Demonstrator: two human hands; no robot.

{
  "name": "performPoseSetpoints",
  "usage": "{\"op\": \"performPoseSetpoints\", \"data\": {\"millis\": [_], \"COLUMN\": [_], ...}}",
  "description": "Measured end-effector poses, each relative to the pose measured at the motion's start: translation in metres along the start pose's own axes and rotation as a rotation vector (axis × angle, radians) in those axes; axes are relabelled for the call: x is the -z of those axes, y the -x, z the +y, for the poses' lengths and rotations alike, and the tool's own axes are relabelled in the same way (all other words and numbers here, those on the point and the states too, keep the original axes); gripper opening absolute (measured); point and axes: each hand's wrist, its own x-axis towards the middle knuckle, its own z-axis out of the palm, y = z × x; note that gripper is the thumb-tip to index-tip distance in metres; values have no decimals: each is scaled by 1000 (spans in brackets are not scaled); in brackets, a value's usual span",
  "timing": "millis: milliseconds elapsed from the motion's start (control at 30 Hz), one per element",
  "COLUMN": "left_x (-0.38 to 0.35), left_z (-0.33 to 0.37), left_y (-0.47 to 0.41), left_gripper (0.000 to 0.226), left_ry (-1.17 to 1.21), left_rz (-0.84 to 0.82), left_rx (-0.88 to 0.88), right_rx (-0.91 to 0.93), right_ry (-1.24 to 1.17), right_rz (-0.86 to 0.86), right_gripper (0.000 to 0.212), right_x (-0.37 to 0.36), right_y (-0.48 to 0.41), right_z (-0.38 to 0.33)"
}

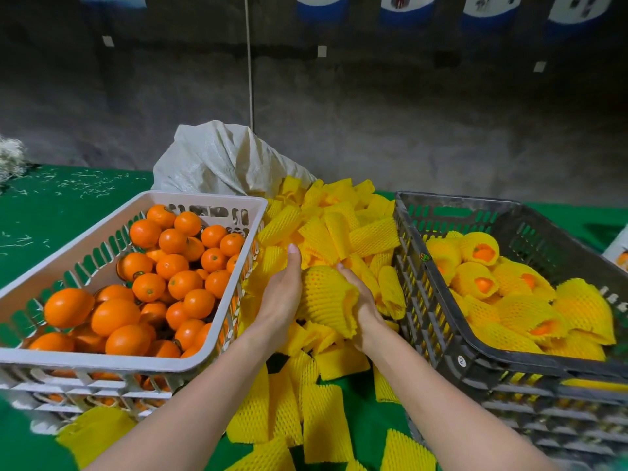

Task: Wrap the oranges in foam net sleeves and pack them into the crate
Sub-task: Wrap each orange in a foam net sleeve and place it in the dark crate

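Now | green table (51, 205) strewn with yellow sleeves (339, 222) | grey wall (407, 113) behind

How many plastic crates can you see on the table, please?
2. The white crate on the left holds bare oranges; the black crate on the right holds sleeved oranges. Any others would be out of view.

Dim grey concrete wall (373, 113) behind green-covered table (51, 212).
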Motion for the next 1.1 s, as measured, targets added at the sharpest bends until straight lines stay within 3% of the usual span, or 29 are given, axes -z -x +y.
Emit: {"op": "performPoseSetpoints", "data": {"millis": [67,267,433,700,800,967,1033,1100], "left_x": [1,-3,0,4,6,8,12,15], "left_z": [-7,-13,-12,-9,-4,2,1,0], "left_y": [-1,1,0,0,-3,-4,0,6], "left_gripper": [41,41,45,49,48,43,44,60], "left_ry": [22,190,209,175,96,-8,34,137], "left_rz": [10,211,175,-9,-73,-32,-81,-196], "left_rx": [-41,-202,-264,-327,-212,17,163,388], "right_rx": [-42,-33,2,95,128,120,157,243], "right_ry": [-138,-256,-253,-178,-98,-55,19,129], "right_rz": [-78,-163,-226,-279,-286,-297,-205,-57], "right_gripper": [29,33,23,46,58,48,28,31], "right_x": [2,0,0,3,7,7,7,10], "right_y": [3,12,15,13,11,15,14,8], "right_z": [2,3,8,11,11,9,9,13]}}
